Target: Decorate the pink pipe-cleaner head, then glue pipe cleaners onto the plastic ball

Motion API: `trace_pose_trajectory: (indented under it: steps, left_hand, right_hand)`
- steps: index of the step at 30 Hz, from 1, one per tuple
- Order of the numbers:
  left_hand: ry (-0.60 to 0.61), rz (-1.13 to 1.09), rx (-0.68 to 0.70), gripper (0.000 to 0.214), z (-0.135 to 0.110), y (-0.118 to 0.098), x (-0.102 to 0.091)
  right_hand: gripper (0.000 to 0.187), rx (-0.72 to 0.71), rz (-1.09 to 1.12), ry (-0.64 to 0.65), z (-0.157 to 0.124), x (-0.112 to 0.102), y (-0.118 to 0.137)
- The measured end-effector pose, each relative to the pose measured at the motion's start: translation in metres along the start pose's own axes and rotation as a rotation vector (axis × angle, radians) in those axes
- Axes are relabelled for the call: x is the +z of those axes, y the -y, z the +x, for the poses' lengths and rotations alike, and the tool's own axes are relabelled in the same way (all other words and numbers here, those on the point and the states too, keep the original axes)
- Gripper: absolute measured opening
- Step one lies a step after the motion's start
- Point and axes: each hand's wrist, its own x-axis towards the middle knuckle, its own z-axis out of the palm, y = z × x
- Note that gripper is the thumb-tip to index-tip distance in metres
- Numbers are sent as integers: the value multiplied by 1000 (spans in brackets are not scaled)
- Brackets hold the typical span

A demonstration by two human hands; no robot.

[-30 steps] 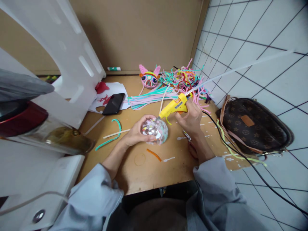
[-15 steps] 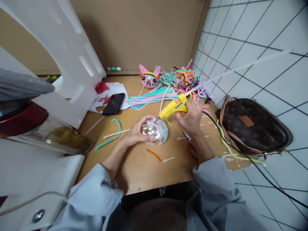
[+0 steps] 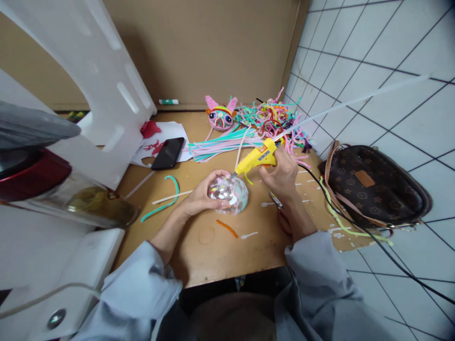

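My left hand point(image 3: 204, 193) is wrapped round the left side of a clear, shiny ball point(image 3: 232, 195) with pink, white and teal patches. A yellow hot glue gun point(image 3: 256, 157) is gripped in my right hand point(image 3: 282, 173), its nozzle at the top of the ball; whether the tip touches cannot be made out. A long translucent glue stick point(image 3: 351, 102) juts from the gun's back. Partly under my right wrist lie scissors point(image 3: 276, 201). An orange pipe cleaner piece point(image 3: 227, 228) rests in front of the ball, and a teal one point(image 3: 172, 201) to the left.
Behind are bundled pink and teal pipe cleaners point(image 3: 222, 146), a tangled colourful pile point(image 3: 272, 116) and a ball-shaped figure with pink ears point(image 3: 221, 116). A phone point(image 3: 168, 153) lies on paper. At right, a brown patterned bag point(image 3: 380, 184) stands beside the black cord point(image 3: 330, 203). A glass jar point(image 3: 95, 203) is left.
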Motion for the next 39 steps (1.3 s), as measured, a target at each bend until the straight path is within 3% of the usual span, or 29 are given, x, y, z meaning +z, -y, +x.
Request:
trace_pose_trajectory:
  steps: [39]
  left_hand:
    - [13,-15,21,80,0,3,1]
  right_hand:
    - [11,30,47,54,1,-4,-2]
